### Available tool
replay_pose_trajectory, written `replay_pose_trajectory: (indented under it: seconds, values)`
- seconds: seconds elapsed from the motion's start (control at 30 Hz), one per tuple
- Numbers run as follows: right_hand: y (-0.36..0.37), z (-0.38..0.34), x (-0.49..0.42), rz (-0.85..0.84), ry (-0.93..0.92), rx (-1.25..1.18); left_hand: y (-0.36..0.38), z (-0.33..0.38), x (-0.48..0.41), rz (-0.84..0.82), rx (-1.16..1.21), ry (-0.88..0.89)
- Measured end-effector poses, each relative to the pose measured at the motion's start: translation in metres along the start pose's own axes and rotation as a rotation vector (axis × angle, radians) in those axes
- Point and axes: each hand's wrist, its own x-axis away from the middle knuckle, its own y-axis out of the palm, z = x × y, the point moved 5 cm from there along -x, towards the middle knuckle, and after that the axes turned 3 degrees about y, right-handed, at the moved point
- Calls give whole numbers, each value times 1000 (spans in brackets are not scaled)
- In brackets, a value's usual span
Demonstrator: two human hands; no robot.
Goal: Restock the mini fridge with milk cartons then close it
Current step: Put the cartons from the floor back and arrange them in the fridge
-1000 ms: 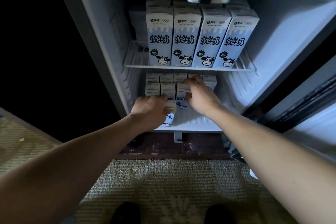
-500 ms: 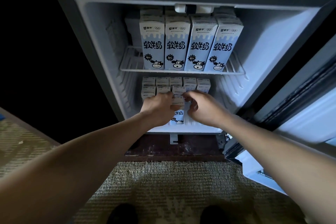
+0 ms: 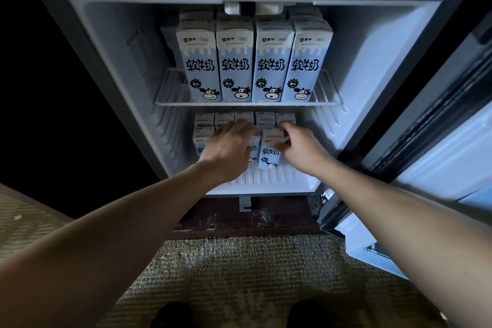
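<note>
The mini fridge stands open in front of me. Its wire shelf carries several upright white-and-blue milk cartons with cow faces. On the fridge floor more cartons stand in rows. My left hand lies flat over the front cartons on the lower level, fingers spread. My right hand grips the side of the frontmost carton, which stands upright at the front of the lower rows.
The fridge door hangs open to the right, its inner face lit. Below the fridge is a dark wooden base, then carpet with my two dark shoes at the bottom edge. Left of the fridge is darkness.
Both hands have shifted right along the lower row. A front carton now stands clear between them, held at its side by my right hand.
</note>
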Motion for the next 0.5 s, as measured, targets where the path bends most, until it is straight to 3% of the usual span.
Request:
replay_pose_trajectory:
  seconds: [0.1,0.27,0.5]
  values:
    - [-1,4,-8,8,27,2,9,-4,4,-48,-146,81]
    - [5,6,-15,23,50,23,25,-9,10,-244,-145,43]
    - [15,-3,-21,64,36,78,20,-9,10,-221,-166,50]
